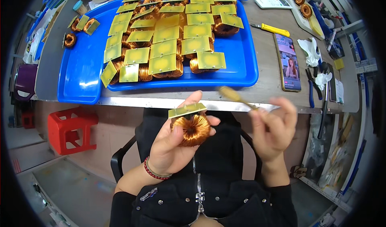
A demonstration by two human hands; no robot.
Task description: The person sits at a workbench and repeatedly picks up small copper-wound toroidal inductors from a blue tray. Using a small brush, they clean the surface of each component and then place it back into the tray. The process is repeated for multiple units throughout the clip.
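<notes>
Bench (267,62) ahead; left hand (172,146) grips copper coil (200,129), yellow board (187,110) atop; right hand (274,131) pinches tool (230,94).

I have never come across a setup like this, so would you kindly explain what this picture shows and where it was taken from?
Gladly. There is no machine here: you see a person's own left hand and right hand, both bare. The single view comes from a wide fisheye camera worn on the head and looking down, which is why straight edges bend.

The left hand holds a copper-wound coil with a yellowish board on top. The right hand grips a slim tool with a thicker, blurred end.

On the table, a large blue tray carries rows of similar board-topped coils. To its right are a yellow-handled cutter, a phone and pliers.
</notes>
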